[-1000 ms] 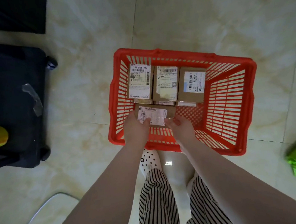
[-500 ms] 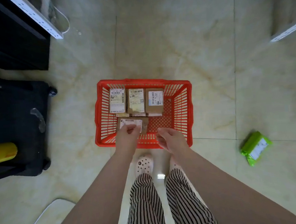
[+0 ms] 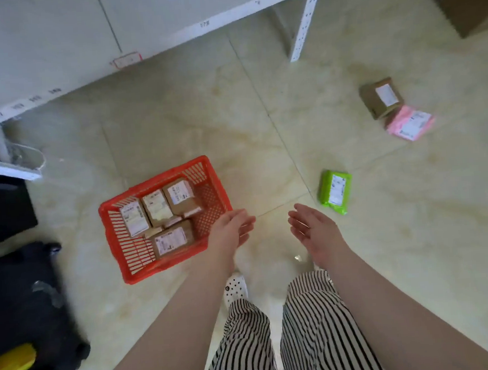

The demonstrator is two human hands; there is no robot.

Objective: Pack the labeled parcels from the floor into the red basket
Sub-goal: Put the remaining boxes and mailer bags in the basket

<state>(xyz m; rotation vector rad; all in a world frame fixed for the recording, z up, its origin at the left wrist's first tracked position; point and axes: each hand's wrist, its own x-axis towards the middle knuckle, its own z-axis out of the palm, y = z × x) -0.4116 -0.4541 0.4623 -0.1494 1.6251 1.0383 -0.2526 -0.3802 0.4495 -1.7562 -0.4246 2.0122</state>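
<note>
Head view shows both my hands empty above the floor, and I take the red basket (image 3: 164,219) as my landmark. My left hand (image 3: 231,229) hangs over its right-hand rim with the fingers straight and loosely together, holding nothing. My right hand (image 3: 312,228) is further right of the basket, palm turned inward, fingers relaxed and slightly spread, also holding nothing.

Inside the basket lie four brown labeled parcels (image 3: 158,212): three in a row along its far wall and one nearer me, all label up. To the right of the basket, apart from it, the green parcel (image 3: 335,191) lies on the tiles. Well beyond that, far right of the basket, the small brown box (image 3: 379,97) sits touching or just beside the pink parcel (image 3: 410,122).

I judge the packing to be partly done, with three parcels left on the floor. The green one looks like a soft bag, so a loose pinch at one corner could let it sag and slip. The basket's free space is its right side and the front corner beside the near parcel; if I drop the bag on top of the row, it may cover the labels or tip over the rim. The far pair calls for steps away from the basket, and carrying both at once risks dropping the box. The tiles look glossy, so a hurried step could slide.
</note>
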